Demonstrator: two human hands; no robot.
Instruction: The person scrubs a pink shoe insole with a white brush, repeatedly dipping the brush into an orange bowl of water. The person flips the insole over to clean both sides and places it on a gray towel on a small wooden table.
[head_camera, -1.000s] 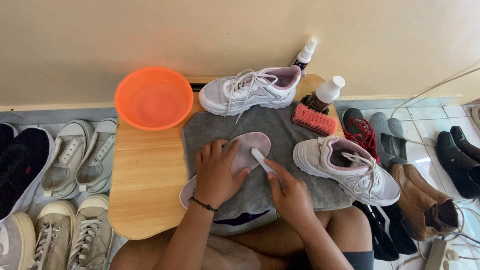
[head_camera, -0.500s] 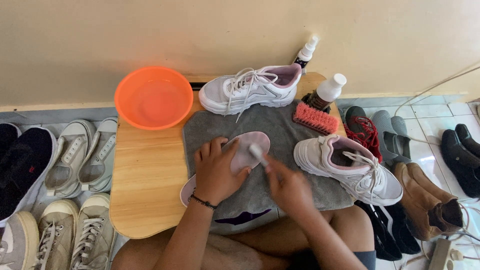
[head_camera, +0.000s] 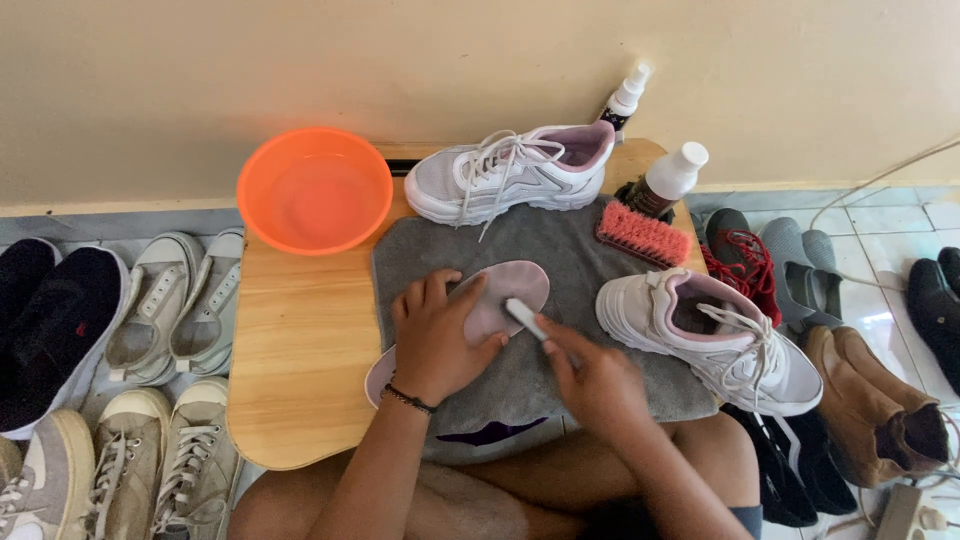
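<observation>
My left hand (head_camera: 436, 337) presses flat on a pale pink insole (head_camera: 508, 287) that lies on a grey towel (head_camera: 560, 250) over a low wooden table (head_camera: 300, 340). My right hand (head_camera: 597, 378) grips a small white brush (head_camera: 525, 318), its head touching the insole near its far end. A white and pink sneaker (head_camera: 510, 175) stands at the back of the towel. Its mate (head_camera: 710, 335) lies at the right edge of the towel, close to my right hand.
An orange basin (head_camera: 313, 190) sits at the table's back left. A pink scrub brush (head_camera: 640, 235), a capped bottle (head_camera: 668, 180) and a spray bottle (head_camera: 624, 100) stand at the back right. Several shoes line the floor on both sides. My bare legs are under the table's near edge.
My right hand has worked the small brush back and forth across the insole. My left hand has stayed pressed on the insole.
</observation>
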